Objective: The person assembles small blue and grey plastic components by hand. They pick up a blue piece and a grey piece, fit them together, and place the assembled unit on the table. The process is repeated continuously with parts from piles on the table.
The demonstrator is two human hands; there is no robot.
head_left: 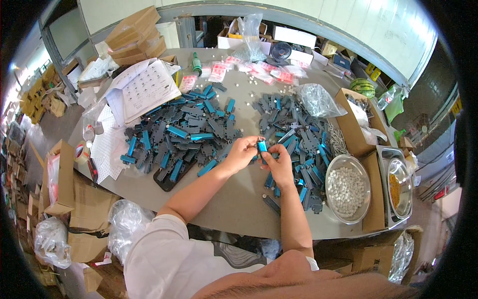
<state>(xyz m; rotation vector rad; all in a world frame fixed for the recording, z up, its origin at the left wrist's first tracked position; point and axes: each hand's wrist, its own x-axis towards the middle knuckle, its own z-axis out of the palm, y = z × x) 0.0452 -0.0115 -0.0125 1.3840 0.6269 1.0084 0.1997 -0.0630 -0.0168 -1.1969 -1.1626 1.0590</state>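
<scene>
The 2 bare hands meet over the middle of the counter point(234, 202), in the gap between 2 heaps of loose parts. The left hand point(242, 153) is nearly closed, its thumb and fingertips pinched at the upper end of a small blue-and-dark piece point(262, 146); the right hand point(279, 164) is partly curled, its thumb and fingers against the lower right side of that same piece, which is held up between them. Its finer details are too small to tell. Left of the hands spreads the left heap point(194, 119) of dark grey and blue parts, and the right heap point(298, 137) of similar parts lies partly beneath the right hand. Beyond the right heap's near edge, a round metal bowl point(366, 173) carries many small white pieces point(346, 192). A clear plastic bag point(317, 99) rests at the far end of that heap, beside an open cardboard box point(351, 133). Printed sheets point(149, 89) lie at the far left, near a green bottle point(196, 65).
</scene>
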